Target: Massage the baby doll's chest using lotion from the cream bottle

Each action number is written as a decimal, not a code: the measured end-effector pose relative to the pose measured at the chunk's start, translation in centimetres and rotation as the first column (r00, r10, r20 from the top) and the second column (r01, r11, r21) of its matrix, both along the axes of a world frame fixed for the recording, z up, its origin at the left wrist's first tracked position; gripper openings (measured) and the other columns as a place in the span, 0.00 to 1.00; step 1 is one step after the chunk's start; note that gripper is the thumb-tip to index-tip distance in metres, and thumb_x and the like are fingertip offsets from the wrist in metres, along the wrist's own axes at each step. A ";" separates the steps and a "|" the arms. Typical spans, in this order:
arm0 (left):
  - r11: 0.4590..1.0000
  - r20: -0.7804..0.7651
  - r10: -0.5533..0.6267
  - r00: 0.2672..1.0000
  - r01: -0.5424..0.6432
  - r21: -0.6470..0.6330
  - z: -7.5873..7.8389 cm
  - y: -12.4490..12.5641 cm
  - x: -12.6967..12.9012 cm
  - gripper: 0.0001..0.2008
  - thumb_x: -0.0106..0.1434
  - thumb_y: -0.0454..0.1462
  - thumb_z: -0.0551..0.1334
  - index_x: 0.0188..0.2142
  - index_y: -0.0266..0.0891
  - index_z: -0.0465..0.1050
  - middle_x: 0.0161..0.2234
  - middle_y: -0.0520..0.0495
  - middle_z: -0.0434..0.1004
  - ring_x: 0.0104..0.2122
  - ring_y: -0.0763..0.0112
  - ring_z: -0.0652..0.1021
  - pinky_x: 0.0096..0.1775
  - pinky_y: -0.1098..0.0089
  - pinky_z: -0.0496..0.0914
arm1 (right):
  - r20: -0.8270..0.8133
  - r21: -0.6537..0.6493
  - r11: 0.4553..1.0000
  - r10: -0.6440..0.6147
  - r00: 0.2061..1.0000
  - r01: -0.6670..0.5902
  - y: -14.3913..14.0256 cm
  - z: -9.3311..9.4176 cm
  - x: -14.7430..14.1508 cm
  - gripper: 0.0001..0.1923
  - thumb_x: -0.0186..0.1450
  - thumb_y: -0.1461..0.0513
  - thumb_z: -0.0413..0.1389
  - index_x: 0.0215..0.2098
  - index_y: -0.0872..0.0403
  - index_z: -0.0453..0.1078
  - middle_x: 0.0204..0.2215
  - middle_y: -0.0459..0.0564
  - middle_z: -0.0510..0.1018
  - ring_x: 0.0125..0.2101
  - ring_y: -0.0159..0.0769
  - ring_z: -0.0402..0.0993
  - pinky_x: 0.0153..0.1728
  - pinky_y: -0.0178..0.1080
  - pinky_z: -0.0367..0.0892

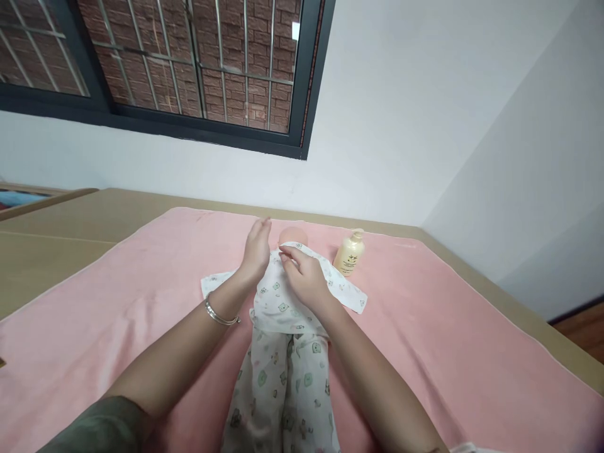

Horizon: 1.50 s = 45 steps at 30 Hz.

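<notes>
Left grip (257, 250): flat, unclenched | right grip (304, 275): loosely curved, unclenched | both at patterned shirt (282, 308), contact unclear

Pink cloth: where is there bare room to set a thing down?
The cloth has two bare patches: between the left forearm and the cloth's left edge, and between the bottle and the right edge. The middle is crowded: the left hand and right hand are close together at the shirt, with the trousers nearer the camera.

Pink cloth (425, 327) spread over tan surface (70, 220); on cloth: figure (278, 314) in printed clothes (306, 377), pump bottle (350, 255).
</notes>
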<state>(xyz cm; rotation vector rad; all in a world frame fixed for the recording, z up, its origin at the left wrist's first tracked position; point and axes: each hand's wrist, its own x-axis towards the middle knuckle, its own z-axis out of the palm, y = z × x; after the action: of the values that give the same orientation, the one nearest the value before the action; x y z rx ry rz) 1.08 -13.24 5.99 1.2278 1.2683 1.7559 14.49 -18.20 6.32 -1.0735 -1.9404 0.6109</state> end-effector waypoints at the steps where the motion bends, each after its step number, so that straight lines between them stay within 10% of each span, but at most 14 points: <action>1: 1.000 -0.045 0.003 0.999 -0.004 -0.030 -0.7 0.6 0.2 0.20 0.71 0.43 0.51 0.55 0.37 0.71 0.60 0.38 0.73 0.61 0.58 0.72 0.64 0.55 0.63 | 0.091 0.017 0.999 -0.032 0.995 0.031 0.9 -0.7 0.1 0.21 0.72 0.60 0.47 0.59 0.54 0.71 0.57 0.54 0.76 0.59 0.43 0.70 0.62 0.46 0.63; 6: 0.999 -0.344 -0.023 0.939 0.011 -0.037 -4.7 2.1 1.1 0.17 0.69 0.38 0.52 0.51 0.36 0.74 0.55 0.38 0.78 0.56 0.59 0.76 0.60 0.59 0.67 | 0.413 0.108 0.992 -0.105 0.905 0.065 3.7 -4.0 0.4 0.24 0.71 0.65 0.44 0.62 0.61 0.67 0.65 0.60 0.66 0.69 0.45 0.53 0.69 0.49 0.46; 13: 0.998 -0.538 0.021 0.843 -0.051 -0.041 -8.2 3.1 1.5 0.18 0.66 0.33 0.51 0.49 0.34 0.75 0.52 0.37 0.79 0.55 0.58 0.76 0.60 0.59 0.67 | 0.406 0.024 0.995 -0.097 0.909 0.095 6.1 -5.5 2.0 0.26 0.74 0.57 0.43 0.66 0.57 0.64 0.69 0.58 0.59 0.71 0.41 0.49 0.69 0.48 0.45; 19: 0.995 -0.555 0.055 0.830 -0.091 -0.038 -8.3 2.8 1.7 0.18 0.66 0.33 0.51 0.48 0.35 0.76 0.51 0.37 0.80 0.55 0.57 0.76 0.59 0.58 0.68 | 0.544 0.004 0.945 -0.277 0.792 0.327 5.6 -5.1 2.0 0.32 0.75 0.55 0.41 0.69 0.68 0.55 0.68 0.70 0.57 0.70 0.52 0.50 0.68 0.51 0.48; 26: 0.996 -0.559 0.041 0.828 -0.076 -0.039 -8.4 2.9 1.5 0.17 0.67 0.34 0.51 0.46 0.37 0.77 0.49 0.39 0.81 0.51 0.59 0.78 0.57 0.59 0.69 | 0.545 0.073 0.992 -0.128 0.829 0.105 5.4 -5.0 1.4 0.27 0.73 0.62 0.40 0.68 0.62 0.59 0.70 0.60 0.56 0.71 0.43 0.46 0.70 0.48 0.41; 33: 0.995 -0.548 0.045 0.835 -0.088 -0.053 -8.6 2.8 1.6 0.19 0.63 0.32 0.53 0.49 0.37 0.76 0.51 0.39 0.80 0.54 0.57 0.76 0.59 0.58 0.67 | 0.534 -0.020 0.939 -0.280 0.798 0.343 5.5 -4.9 2.0 0.31 0.74 0.54 0.41 0.67 0.67 0.58 0.68 0.69 0.59 0.69 0.52 0.52 0.67 0.51 0.49; 40: 0.994 -0.571 0.042 0.820 -0.090 -0.055 -8.6 2.9 1.5 0.18 0.63 0.32 0.52 0.47 0.35 0.77 0.49 0.37 0.81 0.52 0.56 0.77 0.57 0.58 0.69 | 0.554 0.073 0.995 -0.101 0.827 0.072 5.0 -4.9 1.0 0.26 0.72 0.64 0.41 0.66 0.57 0.63 0.69 0.57 0.59 0.70 0.44 0.49 0.70 0.49 0.43; 45: 0.995 -0.573 0.042 0.818 -0.089 -0.054 -8.6 2.9 1.6 0.19 0.62 0.31 0.52 0.48 0.37 0.77 0.50 0.39 0.80 0.53 0.57 0.76 0.59 0.58 0.67 | 0.492 -0.031 0.972 -0.188 0.850 0.233 6.3 -5.1 2.6 0.29 0.75 0.54 0.42 0.68 0.59 0.59 0.69 0.60 0.57 0.70 0.46 0.49 0.69 0.52 0.44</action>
<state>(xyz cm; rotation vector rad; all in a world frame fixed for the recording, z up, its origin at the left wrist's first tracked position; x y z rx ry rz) 2.64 -10.37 -2.56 1.7642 1.7117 1.3992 17.07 -11.89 1.26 -1.5958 -2.1860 0.3217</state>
